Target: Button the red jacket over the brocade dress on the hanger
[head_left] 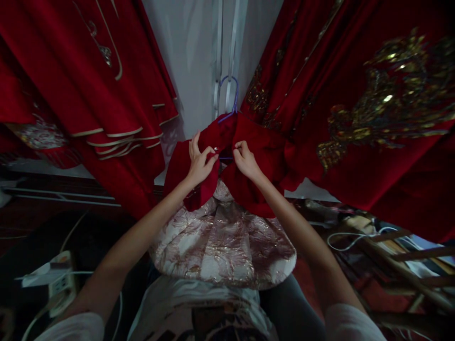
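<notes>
A short red jacket (pixel 258 189) hangs from a blue-purple hanger (pixel 236 92) in front of me, its front edges parted at the neck. My left hand (pixel 202 163) pinches the left front edge between thumb and index finger, with the other fingers spread on the cloth. Close to that thumb sits a small shiny button or bead (pixel 215 148). On the opposite side, my right hand (pixel 246 162) is curled closed on the right front edge. Below the jacket spreads a pleated, pinkish-gold brocade skirt (pixel 227 241), reaching down to my lap.
Red garments with pale trim (pixel 117 137) hang at the left, and a red garment with gold sequin embroidery (pixel 369 113) hangs at the right. Metal rails (pixel 217 57) run down the pale wall. A power strip (pixel 62 284) lies lower left; a wooden rack (pixel 408 279) and white cable (pixel 341 241) are lower right.
</notes>
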